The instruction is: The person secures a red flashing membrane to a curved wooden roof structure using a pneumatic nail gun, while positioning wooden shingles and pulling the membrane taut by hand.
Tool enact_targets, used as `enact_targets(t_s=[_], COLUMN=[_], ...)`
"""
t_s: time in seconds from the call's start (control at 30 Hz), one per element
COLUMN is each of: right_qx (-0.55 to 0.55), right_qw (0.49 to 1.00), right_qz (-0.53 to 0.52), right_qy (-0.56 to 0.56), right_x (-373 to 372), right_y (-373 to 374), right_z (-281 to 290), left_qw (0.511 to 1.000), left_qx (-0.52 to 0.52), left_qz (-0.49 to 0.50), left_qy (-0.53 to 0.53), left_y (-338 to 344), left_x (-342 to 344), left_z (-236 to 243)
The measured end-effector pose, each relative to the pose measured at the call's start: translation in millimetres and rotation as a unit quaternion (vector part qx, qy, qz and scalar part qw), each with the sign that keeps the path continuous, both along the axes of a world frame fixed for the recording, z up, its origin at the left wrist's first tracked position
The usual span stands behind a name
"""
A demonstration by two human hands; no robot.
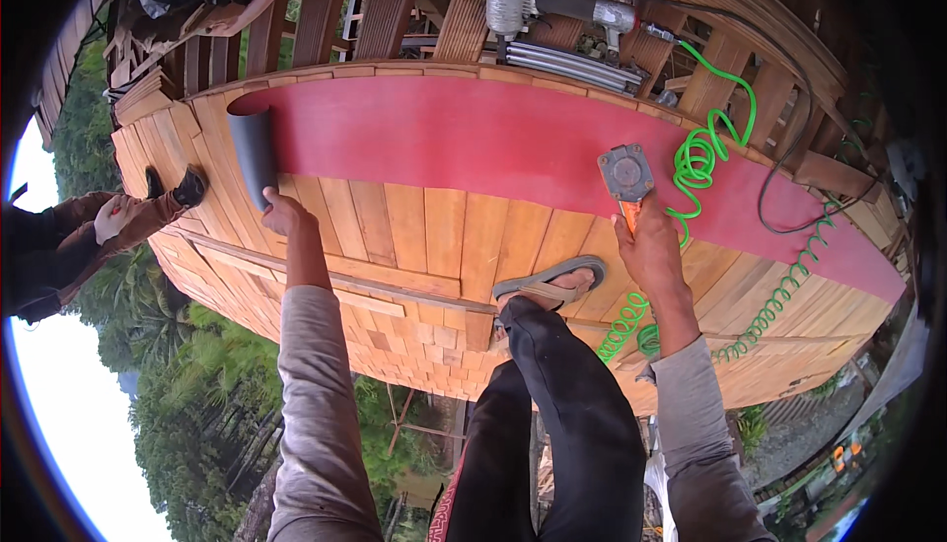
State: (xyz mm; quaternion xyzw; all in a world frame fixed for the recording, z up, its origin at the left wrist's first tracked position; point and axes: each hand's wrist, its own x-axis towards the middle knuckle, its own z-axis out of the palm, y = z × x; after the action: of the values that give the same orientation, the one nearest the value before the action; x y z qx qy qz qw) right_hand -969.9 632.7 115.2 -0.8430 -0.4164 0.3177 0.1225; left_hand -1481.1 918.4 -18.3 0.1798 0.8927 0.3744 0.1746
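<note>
My left hand (284,215) grips the lower end of a dark-backed roll (252,143) at the left end of a long red sheet (444,128). The sheet lies across a curved surface of wooden shingles (444,226). My right hand (646,246) is closed round the orange handle of a metal-headed hand tool (624,172), held over the sheet's lower edge. Beside it, green coiled air hose (700,162) lies on the sheet.
A pneumatic gun (511,0) and metal strips (567,59) sit among timber slats (459,19) above the sheet. A co-worker's legs and boots (138,216) are at the left. My sandalled foot (577,276) rests on the sloping shingles. Trees show beyond the lower edge.
</note>
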Motion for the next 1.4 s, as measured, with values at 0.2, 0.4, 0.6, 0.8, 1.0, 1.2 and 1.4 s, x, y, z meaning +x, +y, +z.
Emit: enact_targets(t_s=[0.2, 0.4, 0.6, 0.8, 1.0, 1.2, 1.4], right_qx=[0.031, 0.002, 0.025, 0.022, 0.032, 0.002, -0.010], right_qw=[0.999, 1.000, 0.998, 0.998, 0.999, 0.999, 0.997], right_qz=[-0.006, -0.026, -0.043, -0.046, -0.023, -0.042, -0.075], right_qy=[0.013, 0.015, 0.022, 0.024, 0.007, 0.003, 0.019], right_x=[-5, -21, -15, -10, -12, -15, -7], right_y=[-3, -3, -5, -8, -7, -3, -6], right_z=[6, 1, -2, 0, -13, -4, 3], left_qw=[0.872, 0.849, 0.864, 0.864, 0.882, 0.869, 0.853], left_qx=[-0.030, -0.124, -0.104, -0.052, -0.107, -0.147, -0.145], left_qz=[-0.413, -0.463, -0.461, -0.499, -0.452, -0.465, -0.482], left_qy=[-0.261, -0.223, -0.174, -0.046, 0.077, 0.077, 0.140], left_y=[26, 47, 48, 35, 26, 41, 61], left_x=[47, 68, 79, 96, 129, 125, 128], left_z=[10, 21, 14, 1, -14, -14, -36])
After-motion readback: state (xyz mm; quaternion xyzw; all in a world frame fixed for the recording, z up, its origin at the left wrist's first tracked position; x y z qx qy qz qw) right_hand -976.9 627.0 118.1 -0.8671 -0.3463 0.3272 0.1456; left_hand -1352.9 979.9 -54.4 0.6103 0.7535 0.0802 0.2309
